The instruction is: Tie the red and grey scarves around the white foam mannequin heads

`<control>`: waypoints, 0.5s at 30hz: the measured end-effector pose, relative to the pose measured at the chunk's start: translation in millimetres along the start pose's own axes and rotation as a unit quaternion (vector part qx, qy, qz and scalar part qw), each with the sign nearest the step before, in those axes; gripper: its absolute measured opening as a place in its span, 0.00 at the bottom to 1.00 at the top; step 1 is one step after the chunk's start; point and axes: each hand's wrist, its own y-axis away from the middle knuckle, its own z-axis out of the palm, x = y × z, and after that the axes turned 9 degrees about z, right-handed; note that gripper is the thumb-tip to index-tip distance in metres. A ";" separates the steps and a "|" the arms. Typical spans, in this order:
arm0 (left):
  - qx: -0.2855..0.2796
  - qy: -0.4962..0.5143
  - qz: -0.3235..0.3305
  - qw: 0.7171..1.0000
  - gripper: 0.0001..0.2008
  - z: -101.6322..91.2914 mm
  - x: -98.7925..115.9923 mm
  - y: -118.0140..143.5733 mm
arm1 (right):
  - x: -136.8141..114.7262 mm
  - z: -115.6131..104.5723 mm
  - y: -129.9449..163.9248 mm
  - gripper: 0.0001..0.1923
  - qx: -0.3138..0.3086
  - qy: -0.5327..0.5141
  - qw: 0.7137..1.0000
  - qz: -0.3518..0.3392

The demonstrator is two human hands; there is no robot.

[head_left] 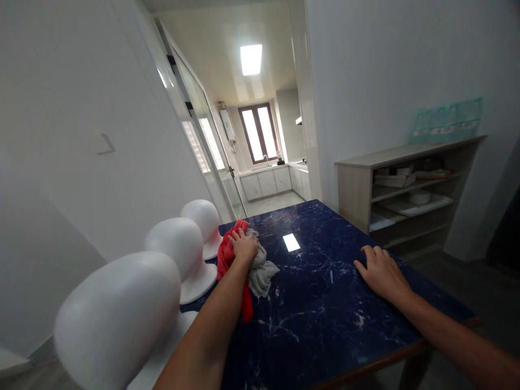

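Observation:
My left hand (242, 246) rests on a bundle of cloth at the far left of a dark blue marble table (325, 303). The bundle is a red cloth (226, 254) and a grey cloth (262, 271), and my fingers close over both. My right hand (379, 271) lies flat on the table top to the right, palm down, fingers apart, holding nothing. Three white foam mannequin heads stand in a row along the table's left edge: a near one (117, 319), a middle one (179, 249) and a far one (203, 216) just left of the cloths.
A white wall (81, 162) runs close along the left. A wooden shelf unit (406, 189) with books and dishes stands at the right. Behind the table an open doorway (264, 162) leads to a kitchen with a window.

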 end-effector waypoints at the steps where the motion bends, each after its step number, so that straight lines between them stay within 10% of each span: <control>1: 0.004 0.001 0.037 0.999 0.21 -0.1 5.9 7.2 | -0.6 -1.2 0.2 0.17 0.001 0.004 1.000 -0.001; 7: -0.090 0.003 0.235 0.968 0.18 -4.3 35.1 79.3 | -4.7 -9.9 2.7 0.17 0.018 0.035 0.999 -0.017; 15: -0.035 -0.038 0.213 0.976 0.22 -44.2 6.1 160.1 | -12.0 -20.8 8.2 0.15 0.039 0.062 0.997 -0.015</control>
